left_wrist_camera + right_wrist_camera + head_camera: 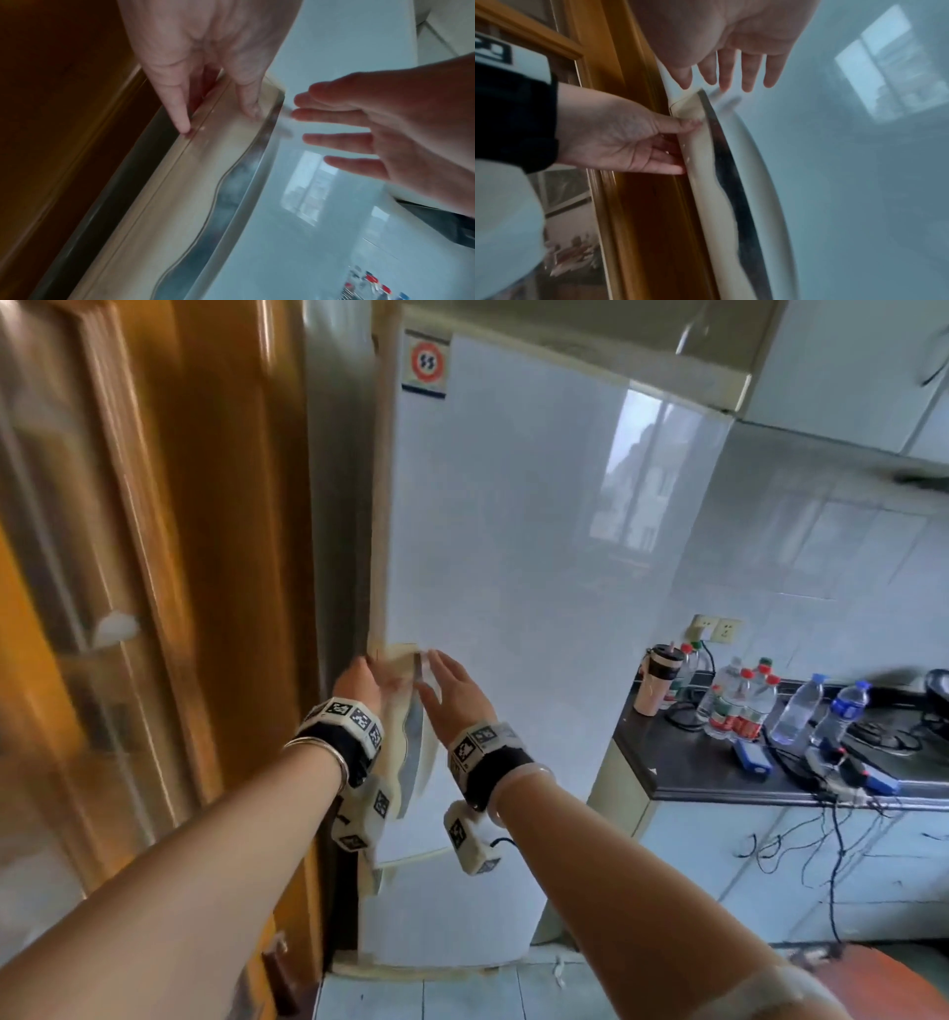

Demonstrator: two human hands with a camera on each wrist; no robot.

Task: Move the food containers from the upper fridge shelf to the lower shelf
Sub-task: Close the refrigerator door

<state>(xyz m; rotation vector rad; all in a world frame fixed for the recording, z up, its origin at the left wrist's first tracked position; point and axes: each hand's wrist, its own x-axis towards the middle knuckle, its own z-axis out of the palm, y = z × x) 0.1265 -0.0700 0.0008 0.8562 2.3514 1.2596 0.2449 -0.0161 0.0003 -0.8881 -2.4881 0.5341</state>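
Observation:
The white fridge door [513, 557] stands closed, so the shelves and food containers are hidden. A cream handle with a dark curved inlay [411, 747] [205, 162] [706, 162] runs down its left edge. My left hand [380, 670] [218, 119] [685, 142] pinches the top of that handle, thumb on the front and fingers reaching into the gap behind its edge. My right hand [441, 675] [334, 132] [731, 81] hovers just right of the handle, fingers straight and spread, holding nothing; whether it touches the door I cannot tell.
A wooden door [154, 557] stands close on the left of the fridge. To the right a dark counter [693, 762] carries several water bottles [744, 711], a cup [657, 680] and cables. A lower fridge door [452, 906] sits below.

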